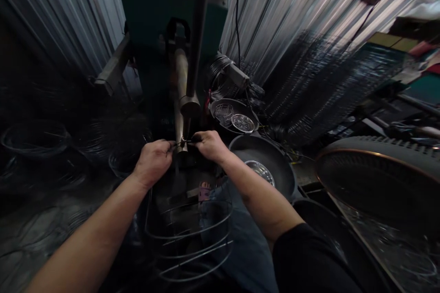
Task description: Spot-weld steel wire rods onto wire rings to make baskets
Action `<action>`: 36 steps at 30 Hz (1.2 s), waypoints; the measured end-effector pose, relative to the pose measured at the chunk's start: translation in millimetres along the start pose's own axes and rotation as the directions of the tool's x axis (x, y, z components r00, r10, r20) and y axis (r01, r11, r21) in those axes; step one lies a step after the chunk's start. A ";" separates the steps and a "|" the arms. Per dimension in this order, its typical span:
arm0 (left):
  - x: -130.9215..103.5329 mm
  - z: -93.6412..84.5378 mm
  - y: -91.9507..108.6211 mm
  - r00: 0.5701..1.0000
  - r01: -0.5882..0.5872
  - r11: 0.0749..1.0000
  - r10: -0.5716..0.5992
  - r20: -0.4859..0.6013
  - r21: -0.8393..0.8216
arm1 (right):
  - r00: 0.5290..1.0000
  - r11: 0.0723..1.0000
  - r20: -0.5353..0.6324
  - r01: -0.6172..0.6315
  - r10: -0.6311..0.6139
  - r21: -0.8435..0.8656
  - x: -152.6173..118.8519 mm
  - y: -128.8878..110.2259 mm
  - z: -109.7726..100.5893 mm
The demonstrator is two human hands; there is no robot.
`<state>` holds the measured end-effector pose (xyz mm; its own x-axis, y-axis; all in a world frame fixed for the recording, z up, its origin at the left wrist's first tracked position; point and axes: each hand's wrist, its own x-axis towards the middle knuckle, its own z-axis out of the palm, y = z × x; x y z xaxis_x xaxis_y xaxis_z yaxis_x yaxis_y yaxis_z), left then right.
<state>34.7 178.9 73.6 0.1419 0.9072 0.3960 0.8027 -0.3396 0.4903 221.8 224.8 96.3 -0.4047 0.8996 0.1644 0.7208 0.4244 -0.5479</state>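
Both hands are raised to the tip of a machine with metal electrode arms (pixel 182 73). My left hand (pixel 156 158) is closed, pinching a thin dark wire (pixel 179 144) at the left of the tip. From the right, my right hand (pixel 209 144) pinches the same wire, its fingers pressed together. Where the wire meets the metal tip it is too dark to make out details. Beneath the hands hangs a wire frame (pixel 192 233) of curved rods, over my legs; whether it joins the held wire is unclear.
Right of the hands are a black pan (pixel 240 144) with a shiny dish (pixel 261 171), and a farther pan (pixel 220 100) holding small metal parts. A round fan-like guard (pixel 378 151) stands far right. Wire coils (pixel 220 73) hang behind; wire baskets (pixel 34 137) lie at left.
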 end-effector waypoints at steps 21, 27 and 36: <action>8.3 -8.0 4.2 0.992 0.087 0.996 -0.088 0.088 0.013 | 1.000 1.000 0.025 -0.013 0.012 0.028 7.9 -2.2 -2.7; 8.3 -8.3 4.4 0.988 0.119 0.993 -0.119 0.101 0.010 | 0.999 1.000 0.028 -0.022 0.022 0.015 8.6 -2.8 -2.9; 8.2 -8.1 7.7 0.980 0.180 0.978 -0.169 0.106 -0.101 | 1.000 0.997 0.016 -0.025 0.024 0.069 10.4 -1.5 1.7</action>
<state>37.3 181.7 86.9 0.0645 0.9726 0.2231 0.7522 -0.1943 0.6296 215.6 233.4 97.4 -0.3967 0.9075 0.1379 0.6902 0.3939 -0.6070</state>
